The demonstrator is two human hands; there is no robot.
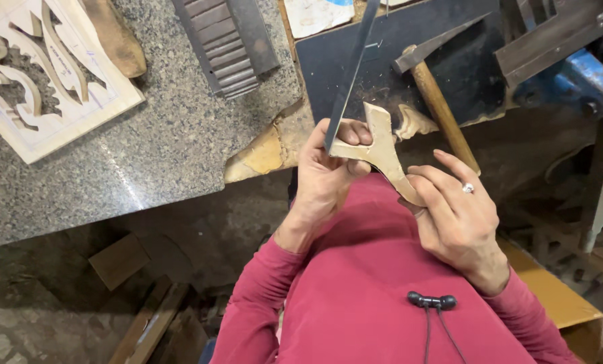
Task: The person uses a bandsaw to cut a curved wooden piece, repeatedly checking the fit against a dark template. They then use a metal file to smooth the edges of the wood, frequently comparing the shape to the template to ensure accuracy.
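1. The left hand [325, 172] is closed around the upper arm of a forked wooden piece [382, 152], thumb and fingers pinching it; a long flat metal blade [352, 67] rises from this grip toward the far side.
2. The right hand [456, 216], with a ring on one finger, is half curled, its fingers pressing the lower stem of the same wooden piece.
3. The wooden piece is held in the air above the person's red shirt [369, 290], just near of the counter [173, 135] edge.
4. A hammer [436, 101] with a wooden handle lies on a dark board [470, 61], just right of the hands.
5. At far left on the speckled counter sits a carved wooden panel [42, 74], with a ribbed metal bar [224, 44] farther right.
6. A blue vise [574, 77] stands at far right.
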